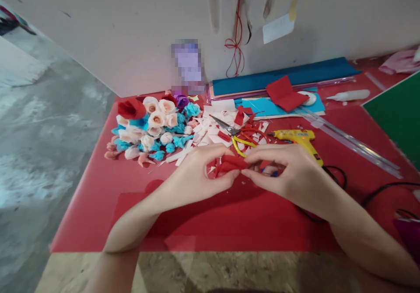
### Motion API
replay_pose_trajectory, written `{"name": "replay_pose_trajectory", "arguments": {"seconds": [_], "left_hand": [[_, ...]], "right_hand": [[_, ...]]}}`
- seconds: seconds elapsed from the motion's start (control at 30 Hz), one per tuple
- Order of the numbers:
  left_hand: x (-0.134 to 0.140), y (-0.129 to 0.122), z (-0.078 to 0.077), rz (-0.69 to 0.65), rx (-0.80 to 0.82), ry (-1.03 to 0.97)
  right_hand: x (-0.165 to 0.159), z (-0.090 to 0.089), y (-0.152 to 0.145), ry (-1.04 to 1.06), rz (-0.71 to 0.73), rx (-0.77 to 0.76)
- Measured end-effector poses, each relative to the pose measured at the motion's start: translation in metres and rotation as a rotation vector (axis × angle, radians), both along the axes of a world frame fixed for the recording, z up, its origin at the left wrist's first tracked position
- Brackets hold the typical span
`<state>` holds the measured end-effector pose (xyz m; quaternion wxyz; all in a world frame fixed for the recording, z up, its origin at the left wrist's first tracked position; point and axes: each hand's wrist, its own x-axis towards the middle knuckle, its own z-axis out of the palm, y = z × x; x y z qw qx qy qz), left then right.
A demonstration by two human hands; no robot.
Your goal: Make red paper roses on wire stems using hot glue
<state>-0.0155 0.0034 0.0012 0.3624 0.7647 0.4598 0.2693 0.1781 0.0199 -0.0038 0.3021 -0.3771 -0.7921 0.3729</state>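
Both hands pinch one small piece of red paper above the red table. My left hand has its thumb and fingers closed on the near side of the piece. My right hand grips the right end between thumb and forefinger. Part of the piece is hidden behind the fingers. Just beyond the hands lie scissors with yellow and red handles, resting on white and red paper scraps. To the right of them is a yellow glue gun.
Paper flowers in white, blue, red and purple are heaped at the left. Behind lie blue sheets, a folded red paper and a white glue bottle. Clear sticks and a black cable are at the right.
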Motion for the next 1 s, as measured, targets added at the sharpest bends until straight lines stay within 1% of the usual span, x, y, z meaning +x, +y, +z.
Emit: {"name": "replay_pose_trajectory", "arguments": {"seconds": [0.13, 0.3, 0.5, 0.77, 0.9, 1.0], "left_hand": [[0.0011, -0.0003, -0.0013, 0.023, -0.005, 0.031], [0.0002, -0.001, 0.0008, 0.044, -0.018, 0.046], [0.0001, -0.0012, 0.0014, 0.045, -0.009, 0.045], [-0.0005, -0.0003, 0.0, 0.034, 0.002, 0.042], [-0.0009, -0.0009, 0.0026, 0.005, -0.014, 0.069], [-0.0022, 0.0013, 0.0029, -0.027, -0.05, 0.078]], "right_hand": [[0.0011, 0.0003, 0.0006, -0.035, 0.004, -0.026], [0.0021, 0.0014, 0.0004, -0.041, 0.014, -0.038], [0.0019, 0.0001, -0.0001, -0.034, 0.01, -0.021], [-0.0001, -0.0018, 0.0011, -0.018, 0.008, -0.048], [-0.0002, -0.0016, 0.0015, 0.002, 0.026, -0.1], [-0.0003, -0.0017, 0.0053, 0.013, 0.044, -0.187]]}}
